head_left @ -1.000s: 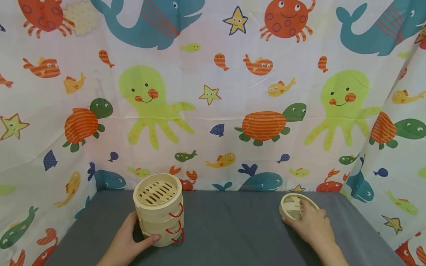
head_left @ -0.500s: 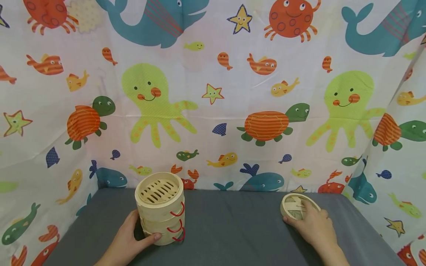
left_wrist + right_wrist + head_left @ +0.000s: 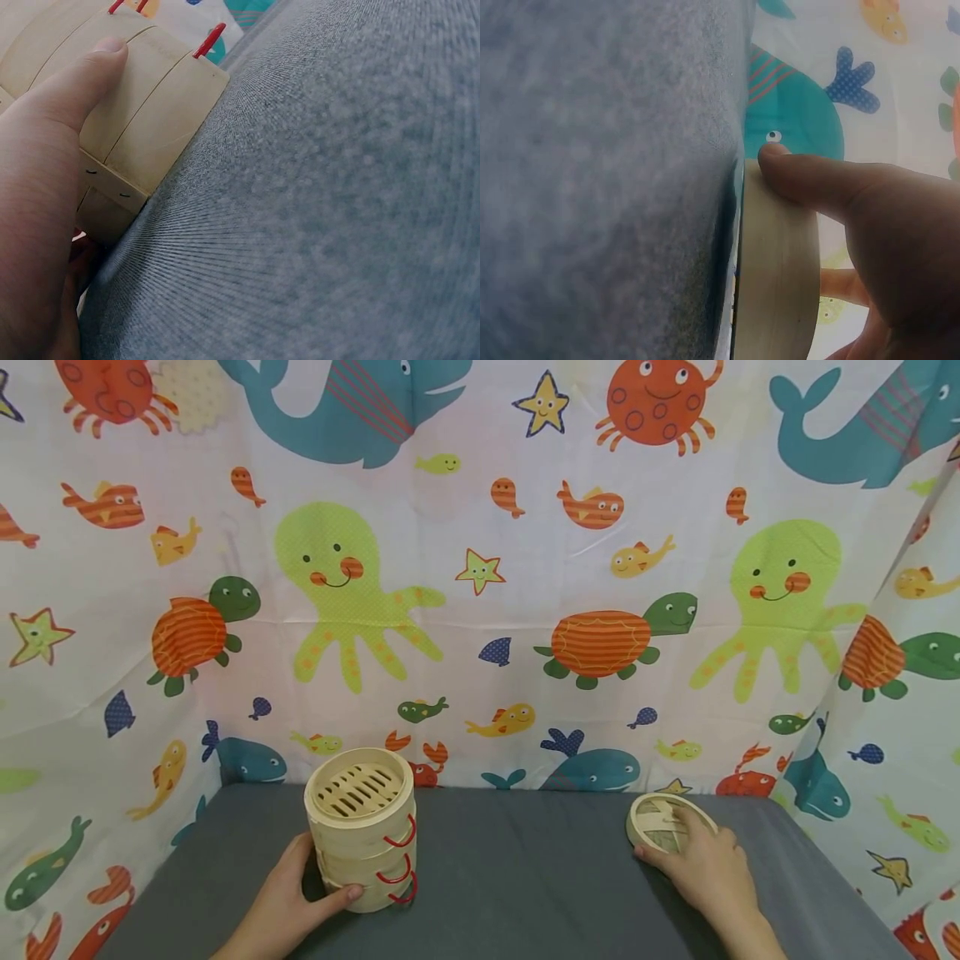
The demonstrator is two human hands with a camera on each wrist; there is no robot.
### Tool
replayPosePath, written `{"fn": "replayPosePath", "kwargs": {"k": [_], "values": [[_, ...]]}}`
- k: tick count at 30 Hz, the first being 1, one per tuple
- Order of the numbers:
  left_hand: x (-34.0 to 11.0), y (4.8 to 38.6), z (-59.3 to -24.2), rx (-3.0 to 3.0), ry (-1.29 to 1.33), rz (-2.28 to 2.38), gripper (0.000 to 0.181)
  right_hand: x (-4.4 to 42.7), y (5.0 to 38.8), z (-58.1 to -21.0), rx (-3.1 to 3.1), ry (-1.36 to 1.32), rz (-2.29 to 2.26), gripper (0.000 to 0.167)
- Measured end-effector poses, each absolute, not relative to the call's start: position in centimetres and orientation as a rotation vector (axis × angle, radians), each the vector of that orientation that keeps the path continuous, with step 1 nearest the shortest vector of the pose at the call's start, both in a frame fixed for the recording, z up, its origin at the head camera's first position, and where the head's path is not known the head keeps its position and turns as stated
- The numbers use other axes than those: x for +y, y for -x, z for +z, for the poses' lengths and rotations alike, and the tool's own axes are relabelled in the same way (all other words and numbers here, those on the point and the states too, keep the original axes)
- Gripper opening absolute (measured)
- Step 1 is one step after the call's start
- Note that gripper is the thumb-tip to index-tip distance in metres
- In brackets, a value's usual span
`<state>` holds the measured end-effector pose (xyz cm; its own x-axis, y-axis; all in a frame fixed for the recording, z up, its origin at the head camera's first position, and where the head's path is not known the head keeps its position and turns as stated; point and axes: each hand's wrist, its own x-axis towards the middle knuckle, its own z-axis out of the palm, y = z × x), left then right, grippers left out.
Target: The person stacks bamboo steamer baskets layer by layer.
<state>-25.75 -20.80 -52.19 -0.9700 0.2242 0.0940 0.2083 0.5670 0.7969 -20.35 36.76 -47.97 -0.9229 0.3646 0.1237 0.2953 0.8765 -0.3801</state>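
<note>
A stack of round bamboo steamer baskets point(image 3: 360, 847) stands upright at the left of the table, its slatted top uncovered and red loops on its side. My left hand point(image 3: 288, 897) holds the stack low on its near left side, thumb in front. In the left wrist view the thumb point(image 3: 86, 82) presses the bamboo wall point(image 3: 169, 112); the other fingers are mostly hidden behind. On the right, my right hand point(image 3: 705, 868) grips the woven bamboo steamer lid point(image 3: 651, 822) by its rim. The right wrist view has the thumb point(image 3: 802, 176) on the lid's side band point(image 3: 776, 262), close to the cloth.
Dark grey cloth point(image 3: 517, 877) covers the table, bare between the stack and the lid. A white curtain point(image 3: 465, 677) printed with sea animals hangs behind the table and along both sides.
The lid has shifted slightly left under my right hand in the last half second. My left hand and the stack have stayed in place; the head view moved a little earlier.
</note>
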Motion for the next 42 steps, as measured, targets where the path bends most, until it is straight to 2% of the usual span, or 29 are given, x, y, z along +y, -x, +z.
{"fn": "replayPosePath", "kwargs": {"k": [19,31,38,42], "values": [[-20.8,25.7,-52.7,2.763,-0.376,1.446,0.105,35.2,21.2,-46.9,-2.839,0.399,0.568,0.106],[-20.8,25.6,-52.5,2.815,-0.413,1.461,0.102,31.1,23.4,-45.3,-2.764,0.253,0.627,0.101],[-20.7,25.7,-52.7,2.838,-0.431,1.479,0.102,28.1,25.1,-43.7,-2.661,0.148,0.662,0.089],[-20.8,25.6,-52.8,2.840,-0.428,1.484,0.101,26.4,25.7,-42.8,-2.636,0.102,0.722,0.088]]}}
